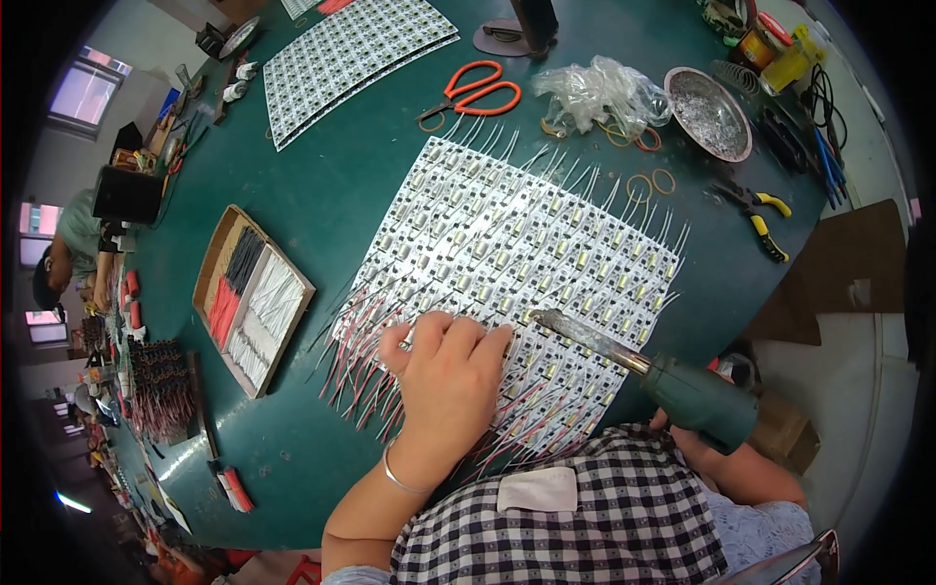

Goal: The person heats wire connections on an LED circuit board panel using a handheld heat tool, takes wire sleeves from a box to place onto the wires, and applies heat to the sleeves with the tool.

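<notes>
A white panel of small circuit boards (526, 244) lies at a slant before me. Thin white wires stick out along its far edge, and red, white and black wires (370, 375) along its near side. My left hand (444, 375) rests on the panel's near part, fingers bent down and closed; what lies under the fingertips is hidden. From the right a soldering iron (697, 400) with a thick green handle reaches over the panel, its dark tip at the boards near my left thumb. My right hand (673, 429) is closed at the handle, which hides most of its fingers.
Left is a cardboard tray (304, 302) of cut wires. Beyond the panel are orange-handled scissors (473, 93), crumpled clear plastic (604, 93), a round metal dish (710, 112) and another stack of panels (356, 58). Yellow-handled pliers (756, 214) lie right; a co-worker (73, 244) sits far left.
</notes>
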A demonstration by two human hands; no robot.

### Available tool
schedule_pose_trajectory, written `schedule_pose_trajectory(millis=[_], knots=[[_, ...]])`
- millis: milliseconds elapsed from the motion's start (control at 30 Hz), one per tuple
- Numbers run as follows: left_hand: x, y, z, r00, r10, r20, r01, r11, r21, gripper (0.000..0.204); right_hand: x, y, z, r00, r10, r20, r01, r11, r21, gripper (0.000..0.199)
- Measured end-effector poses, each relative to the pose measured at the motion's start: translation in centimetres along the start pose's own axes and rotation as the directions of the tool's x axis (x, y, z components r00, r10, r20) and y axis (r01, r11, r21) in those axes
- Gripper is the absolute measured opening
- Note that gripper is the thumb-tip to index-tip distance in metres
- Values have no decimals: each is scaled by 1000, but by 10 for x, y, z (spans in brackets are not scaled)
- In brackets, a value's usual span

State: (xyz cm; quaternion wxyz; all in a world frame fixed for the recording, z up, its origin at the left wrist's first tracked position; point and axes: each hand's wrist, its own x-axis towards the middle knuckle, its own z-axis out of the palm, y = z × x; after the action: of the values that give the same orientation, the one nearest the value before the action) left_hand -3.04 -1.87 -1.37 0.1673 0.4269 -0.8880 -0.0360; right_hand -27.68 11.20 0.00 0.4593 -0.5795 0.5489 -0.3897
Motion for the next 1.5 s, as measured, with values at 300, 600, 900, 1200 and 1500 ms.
schedule_pose_trajectory(millis=[300, 600, 900, 1200, 1500], knots=[[-5, -1, 6, 995, -3, -98, 5, 1000, 15, 17, 2, 13, 1, 976, -172, 136, 202, 946, -255, 35], [-5, -2, 8, 994, -12, -108, 11, 1000, -14, 19, -15, 27, 1, 997, 53, 53, -43, 982, -184, 48], [-4, -1, 6, 995, -27, -92, 24, 999, -24, 17, 15, 5, 2, 933, -295, 206, 359, 799, -482, 38], [-3, -1, 7, 996, -28, -81, 25, 999, -37, 15, 8, 2, 8, 993, -48, 106, 66, 982, -176, 24], [-5, 0, 4, 997, -22, -79, 20, 999, -25, 15, -16, 8, 7, 988, -147, -54, 127, 951, -282, 23]])
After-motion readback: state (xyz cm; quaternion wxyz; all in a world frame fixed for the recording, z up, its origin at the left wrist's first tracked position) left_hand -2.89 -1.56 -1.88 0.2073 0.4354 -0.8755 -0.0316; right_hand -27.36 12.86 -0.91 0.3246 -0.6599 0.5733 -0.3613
